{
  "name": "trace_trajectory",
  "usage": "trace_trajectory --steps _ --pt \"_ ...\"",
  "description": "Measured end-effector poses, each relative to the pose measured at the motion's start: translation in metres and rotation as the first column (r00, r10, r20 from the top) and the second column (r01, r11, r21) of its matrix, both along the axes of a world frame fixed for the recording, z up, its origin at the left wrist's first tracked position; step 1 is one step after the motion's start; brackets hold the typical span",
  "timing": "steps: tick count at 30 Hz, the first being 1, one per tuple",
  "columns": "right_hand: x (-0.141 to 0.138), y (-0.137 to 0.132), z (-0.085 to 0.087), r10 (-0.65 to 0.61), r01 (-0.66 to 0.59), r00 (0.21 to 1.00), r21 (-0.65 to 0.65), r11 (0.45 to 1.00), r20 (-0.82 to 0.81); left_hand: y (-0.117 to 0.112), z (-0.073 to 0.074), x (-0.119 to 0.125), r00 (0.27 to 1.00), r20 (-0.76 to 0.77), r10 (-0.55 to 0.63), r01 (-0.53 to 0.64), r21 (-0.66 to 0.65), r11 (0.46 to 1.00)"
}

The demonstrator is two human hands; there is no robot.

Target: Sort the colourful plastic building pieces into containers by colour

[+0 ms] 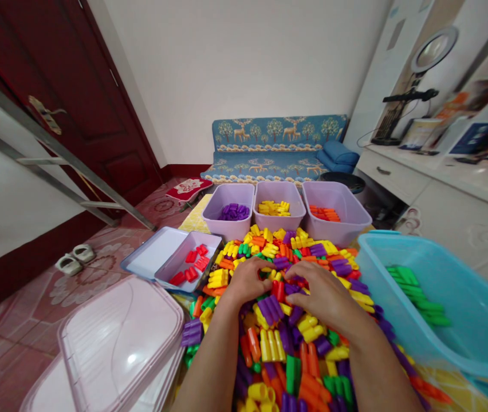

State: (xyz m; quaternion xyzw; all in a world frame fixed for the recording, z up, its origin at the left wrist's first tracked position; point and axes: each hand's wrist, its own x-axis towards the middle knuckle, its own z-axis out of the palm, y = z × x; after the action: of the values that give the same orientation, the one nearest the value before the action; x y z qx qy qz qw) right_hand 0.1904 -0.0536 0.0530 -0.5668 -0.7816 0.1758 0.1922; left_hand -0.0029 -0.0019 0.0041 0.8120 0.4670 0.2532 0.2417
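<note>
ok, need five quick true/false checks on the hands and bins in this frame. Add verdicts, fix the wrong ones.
1. The left hand and the right hand are at the mixed pile. True.
2. The turquoise bin on the right holds green pieces. True.
3. The left hand is inside the turquoise bin. False: it is at the mixed pile.
4. Three lilac bins stand in a row beyond the pile. True.
5. The middle lilac bin holds purple pieces. False: it holds yellow pieces; purple pieces are in the left one.
</note>
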Motion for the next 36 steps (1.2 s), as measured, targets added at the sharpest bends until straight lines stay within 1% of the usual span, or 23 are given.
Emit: trace_trajectory --steps 2,3,5,7,9,11,15,18,21,23,26,28,30,32,34,36 --pt "-0.003 -0.006 0.002 0.072 -0.067 0.996 -0.079 0.995 0.056 0.000 -0.001 0.004 0.996 -0.004 0.086 -0.086 0.010 0.996" --pt "-0.005 -0.008 0.001 0.097 -0.089 0.992 -0.096 0.991 0.084 0.000 -0.001 0.005 0.992 -0.008 0.124 -0.124 0.014 0.992" --pt "-0.011 -0.010 -0.005 0.116 -0.106 0.983 -0.079 0.991 0.140 0.001 -0.001 0.007 0.984 -0.011 0.180 -0.180 0.015 0.984" --pt "-0.017 -0.008 -0.014 0.100 -0.095 0.977 -0.036 0.995 0.190 0.001 -0.001 0.008 0.980 0.002 0.200 -0.200 0.013 0.980" --pt "-0.023 -0.002 -0.023 0.066 -0.070 0.975 0.008 0.998 0.214 0.002 -0.001 0.007 0.982 0.033 0.186 -0.186 0.009 0.982" --pt "-0.026 0.006 -0.031 -0.005 -0.004 0.980 0.045 0.999 0.199 0.002 -0.002 0.007 0.983 0.070 0.169 -0.170 0.006 0.985" --pt "-0.024 0.021 -0.042 -0.202 0.200 0.978 0.044 0.979 0.057 0.001 -0.006 0.005 0.980 0.136 0.142 -0.144 0.000 0.990" --pt "-0.021 0.026 -0.048 -0.287 0.289 0.957 0.034 0.957 -0.052 0.002 -0.008 0.004 0.966 0.245 0.078 -0.076 -0.019 0.997" --pt "-0.020 0.028 -0.050 -0.260 0.265 0.954 0.015 0.964 -0.151 0.003 -0.008 0.005 0.913 0.407 -0.001 0.016 -0.033 0.999" --pt "-0.020 0.027 -0.049 -0.201 0.215 0.951 0.035 0.976 -0.236 0.003 -0.008 0.007 0.839 0.544 -0.018 0.064 -0.066 0.996" --pt "-0.023 0.026 -0.046 -0.117 0.157 0.929 0.085 0.984 -0.352 0.004 -0.011 0.011 0.710 0.703 0.026 0.122 -0.159 0.980" --pt "-0.025 0.026 -0.045 -0.085 0.128 0.901 0.074 0.989 -0.425 0.005 -0.013 0.013 0.661 0.748 0.063 0.144 -0.208 0.967" --pt "-0.026 0.025 -0.045 -0.080 0.111 0.862 0.034 0.993 -0.501 0.005 -0.014 0.013 0.645 0.759 0.091 0.141 -0.236 0.961" --pt "-0.028 0.025 -0.045 -0.101 0.111 0.824 -0.016 0.994 -0.558 0.006 -0.013 0.013 0.643 0.757 0.111 0.121 -0.244 0.962" --pt "-0.029 0.025 -0.046 -0.129 0.129 0.806 -0.040 0.991 -0.578 0.006 -0.012 0.014 0.637 0.761 0.120 0.095 -0.233 0.968" --pt "-0.029 0.026 -0.046 -0.146 0.155 0.808 -0.033 0.987 -0.571 0.006 -0.011 0.014 0.612 0.780 0.132 0.089 -0.233 0.968"
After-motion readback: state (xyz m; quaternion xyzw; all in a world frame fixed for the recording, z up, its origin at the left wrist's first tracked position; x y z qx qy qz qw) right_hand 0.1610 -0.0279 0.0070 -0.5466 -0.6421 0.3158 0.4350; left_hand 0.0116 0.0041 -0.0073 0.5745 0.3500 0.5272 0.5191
